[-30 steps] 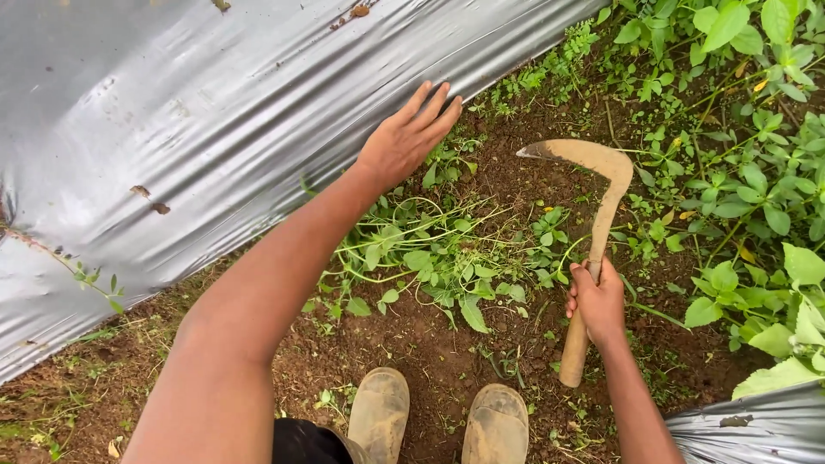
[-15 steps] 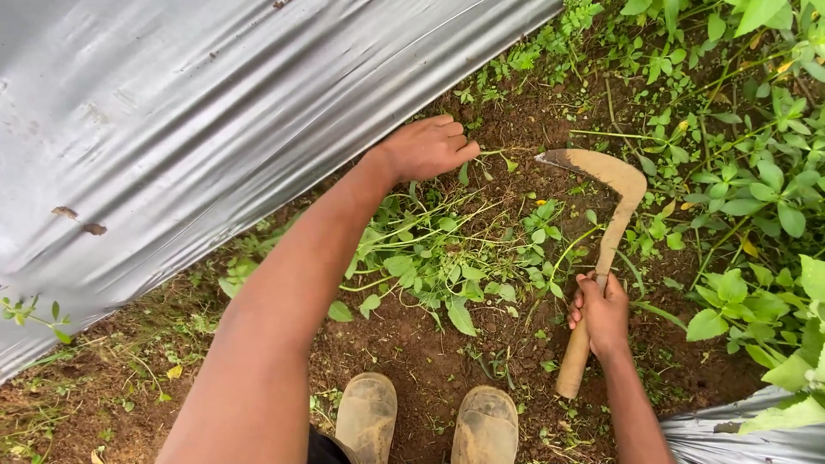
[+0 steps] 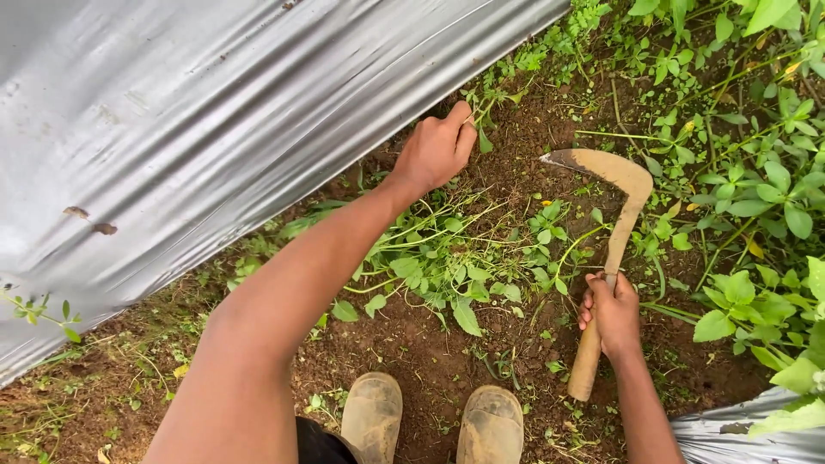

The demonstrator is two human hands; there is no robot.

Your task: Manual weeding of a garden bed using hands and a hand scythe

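Note:
My right hand [image 3: 612,314] grips the wooden handle of a curved sickle [image 3: 614,202], its rusty hooked blade lying over the soil and pointing left. My left hand [image 3: 436,150] reaches forward to the edge of the silver plastic mulch sheet [image 3: 215,112], fingers closed around a thin green weed stem [image 3: 479,116] growing at the sheet's rim. A clump of loose, uprooted green weeds [image 3: 447,258] lies on the brown soil between my two hands. My muddy boots [image 3: 430,421] stand at the bottom of the view.
Dense leafy green plants [image 3: 748,172] fill the right side. A second piece of silver plastic sheet [image 3: 748,434] shows at the bottom right corner. Brown dirt with small sprouts runs between the sheets.
My left hand moved right along the sheet's edge and went from open, to curled, to gripping a weed stem. The right hand kept its hold on the sickle.

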